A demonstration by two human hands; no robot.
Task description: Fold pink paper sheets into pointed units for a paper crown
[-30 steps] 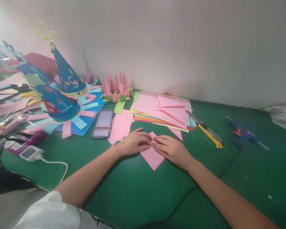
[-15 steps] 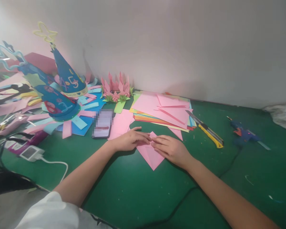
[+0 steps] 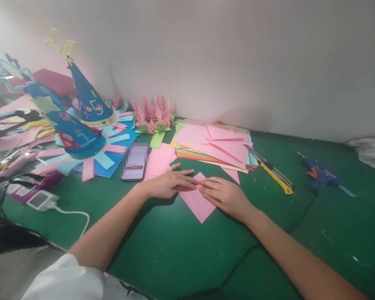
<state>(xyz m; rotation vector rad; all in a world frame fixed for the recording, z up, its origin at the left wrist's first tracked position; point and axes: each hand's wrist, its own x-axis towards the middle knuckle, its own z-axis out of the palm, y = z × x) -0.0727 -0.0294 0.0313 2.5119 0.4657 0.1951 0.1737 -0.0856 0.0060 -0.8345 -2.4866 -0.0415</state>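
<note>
A pink folded paper (image 3: 197, 203) lies as a diamond on the green table (image 3: 181, 250). My left hand (image 3: 168, 183) rests flat on its left part, fingers stretched out and pressing down. On the right part lies my right hand (image 3: 225, 194), fingers extended and pressed on the paper. The fingertips of both hands meet near the paper's middle crease. Neither hand grips anything.
A stack of coloured sheets (image 3: 212, 143) lies behind the hands, and a yellow utility knife (image 3: 273, 171) to its right. Farther right sits a blue glue gun (image 3: 318, 175). A phone (image 3: 134, 162), blue party hats (image 3: 81, 112), pink paper flowers (image 3: 151, 114) and a white charger (image 3: 40, 200) fill the left.
My left hand has slid slightly left and flattened, uncovering more of the paper's left fold. The right hand has barely moved.
</note>
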